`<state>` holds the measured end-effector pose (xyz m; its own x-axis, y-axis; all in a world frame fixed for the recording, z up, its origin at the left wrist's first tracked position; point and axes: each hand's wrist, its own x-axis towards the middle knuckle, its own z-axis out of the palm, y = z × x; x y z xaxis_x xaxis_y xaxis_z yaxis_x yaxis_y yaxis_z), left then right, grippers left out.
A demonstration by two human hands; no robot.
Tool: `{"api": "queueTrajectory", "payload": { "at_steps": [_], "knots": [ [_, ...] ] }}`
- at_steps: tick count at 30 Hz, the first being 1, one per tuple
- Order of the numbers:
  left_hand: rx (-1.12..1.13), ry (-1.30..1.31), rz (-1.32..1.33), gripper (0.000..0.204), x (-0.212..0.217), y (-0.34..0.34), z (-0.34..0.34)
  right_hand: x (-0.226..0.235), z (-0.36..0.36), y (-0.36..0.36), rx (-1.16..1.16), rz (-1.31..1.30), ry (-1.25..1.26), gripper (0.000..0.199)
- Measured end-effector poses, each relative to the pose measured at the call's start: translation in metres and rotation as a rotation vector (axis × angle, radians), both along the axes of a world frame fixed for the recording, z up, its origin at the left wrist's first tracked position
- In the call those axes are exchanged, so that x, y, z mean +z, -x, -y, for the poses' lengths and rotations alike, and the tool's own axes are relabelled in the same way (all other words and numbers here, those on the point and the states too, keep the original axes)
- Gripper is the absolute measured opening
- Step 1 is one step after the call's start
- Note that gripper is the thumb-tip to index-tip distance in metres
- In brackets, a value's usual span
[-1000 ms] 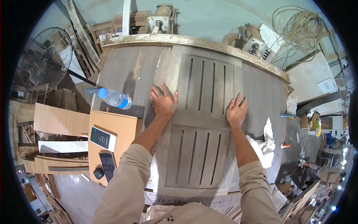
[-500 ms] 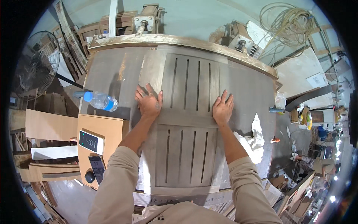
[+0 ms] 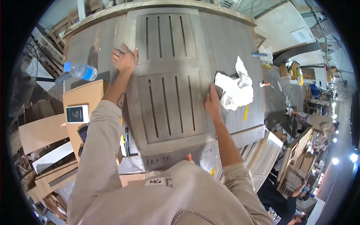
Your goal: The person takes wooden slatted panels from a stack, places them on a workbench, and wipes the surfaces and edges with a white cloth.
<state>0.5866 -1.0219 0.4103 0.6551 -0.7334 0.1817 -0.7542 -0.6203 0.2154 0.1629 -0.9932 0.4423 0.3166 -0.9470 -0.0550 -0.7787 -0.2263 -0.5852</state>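
A grey-brown slatted wooden door panel (image 3: 168,66) lies flat on the worktable, with two recessed sections, each cut by several long narrow slots. At its left edge, level with the rail between the sections, my left hand (image 3: 125,60) rests with fingers spread. My right hand (image 3: 213,103) lies along the panel's right edge, beside the nearer section; its fingers are stretched out and partly turned from view. A crumpled white cloth (image 3: 236,88) is just right of that hand.
On the table's left are a water bottle (image 3: 81,71) and a cardboard box (image 3: 86,93) carrying a white phone-like device (image 3: 77,113). A yellow strip (image 3: 246,112) and an orange-tipped tool (image 3: 264,84) lie to the right. A wooden rail (image 3: 161,6) bounds the far side.
My view has tilted down and toward me. The right hand has slid nearer along the panel's right edge, while the left stays about the same place by the left edge.
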Motion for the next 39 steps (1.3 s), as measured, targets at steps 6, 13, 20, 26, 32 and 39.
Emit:
{"api": "queueTrajectory", "payload": {
  "at_steps": [6,13,20,26,32,39],
  "knots": [
    [-0.148,0.282,-0.324,0.080,0.016,0.079,-0.130,0.014,-0.187,0.080,-0.088,-0.066,0.038,0.062],
    [-0.151,0.043,-0.580,0.075,0.026,0.207,-0.345,0.028,-0.177,0.075,-0.222,0.024,0.071,0.064],
    [-0.072,0.139,-0.715,0.067,0.006,0.186,-0.359,0.021,-0.167,0.078,-0.269,-0.069,-0.011,0.063],
    [0.452,0.190,-1.278,0.039,0.062,0.148,-0.332,0.038,-0.153,0.094,-0.338,-0.004,-0.080,0.045],
    [0.287,0.182,-1.213,0.037,0.178,0.142,-0.333,0.087,-0.163,0.107,-0.257,0.109,0.010,0.042],
    [-0.166,0.213,-0.847,0.048,0.317,0.125,-0.346,0.069,-0.260,0.060,-0.106,0.059,-0.184,0.044]
  ]
}}
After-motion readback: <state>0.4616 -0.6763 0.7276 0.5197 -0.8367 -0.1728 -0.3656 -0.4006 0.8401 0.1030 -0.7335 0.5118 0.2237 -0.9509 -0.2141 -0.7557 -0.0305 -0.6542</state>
